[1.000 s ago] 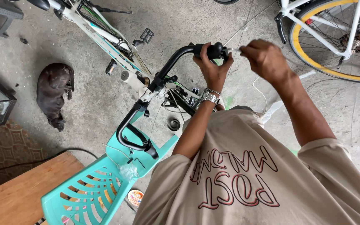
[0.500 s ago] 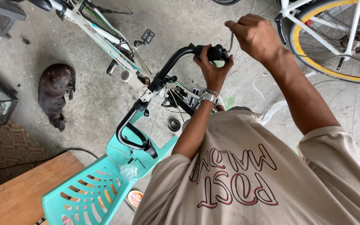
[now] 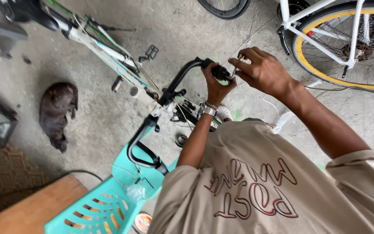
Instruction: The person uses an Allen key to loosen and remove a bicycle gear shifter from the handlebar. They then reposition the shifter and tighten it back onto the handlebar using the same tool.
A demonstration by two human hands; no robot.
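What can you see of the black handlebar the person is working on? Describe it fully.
The black handlebar is a curved tube, matte like metal or rubber-coated. It sweeps from the stem out to both ends. The left hand grips the far end; the right hand holds a thin metal tool against it. The near end hangs over a teal plastic chair.

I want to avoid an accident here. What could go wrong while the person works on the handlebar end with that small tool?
The thin metal tool in the right hand could slip toward the left hand gripping the black handlebar. The bicycle might also tip toward the dark animal lying nearby on the concrete.
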